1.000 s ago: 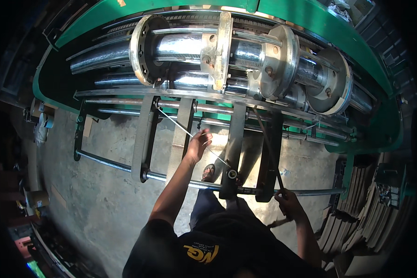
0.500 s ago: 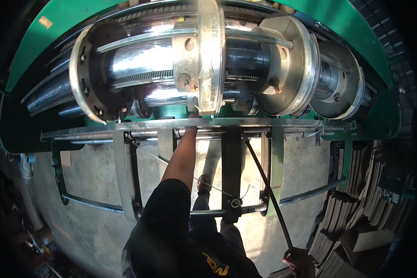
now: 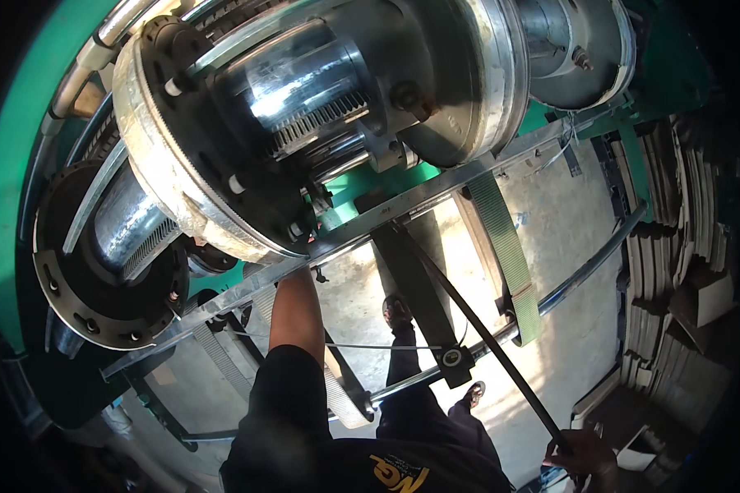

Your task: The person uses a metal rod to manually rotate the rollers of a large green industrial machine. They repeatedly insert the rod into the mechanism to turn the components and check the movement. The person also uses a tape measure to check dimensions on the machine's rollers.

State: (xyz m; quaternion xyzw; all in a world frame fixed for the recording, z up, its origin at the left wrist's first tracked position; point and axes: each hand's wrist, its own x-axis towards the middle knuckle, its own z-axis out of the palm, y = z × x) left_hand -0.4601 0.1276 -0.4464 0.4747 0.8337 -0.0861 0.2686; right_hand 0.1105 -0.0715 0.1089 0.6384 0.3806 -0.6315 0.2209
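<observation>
My left forearm (image 3: pixel 296 312) reaches up past the long metal bar (image 3: pixel 370 218), under a large round flange (image 3: pixel 189 177) with a pale, worn rim. The left hand is hidden behind the bar and flange, so its fingers do not show. Farther to the right, my right hand (image 3: pixel 584 456) is closed around the lower end of a long dark rod (image 3: pixel 497 349). The rod slants up and left, its far end at the metal bar. Beside that flange runs a shiny shaft (image 3: pixel 296 74) with a toothed strip.
More flanged discs (image 3: pixel 469 90) sit along the green-framed machine (image 3: pixel 12 164). Below hang a green webbing strap (image 3: pixel 501 246) and a dark strap (image 3: pixel 415 287), near a lower round bar (image 3: pixel 584 259). Stacked cardboard (image 3: pixel 666 296) stands at right. My feet are on the concrete floor (image 3: pixel 567 329).
My view has tilted and come closer to the machine, whose bar now slopes up to the right. Both of my feet show now. My right hand still grips the rod.
</observation>
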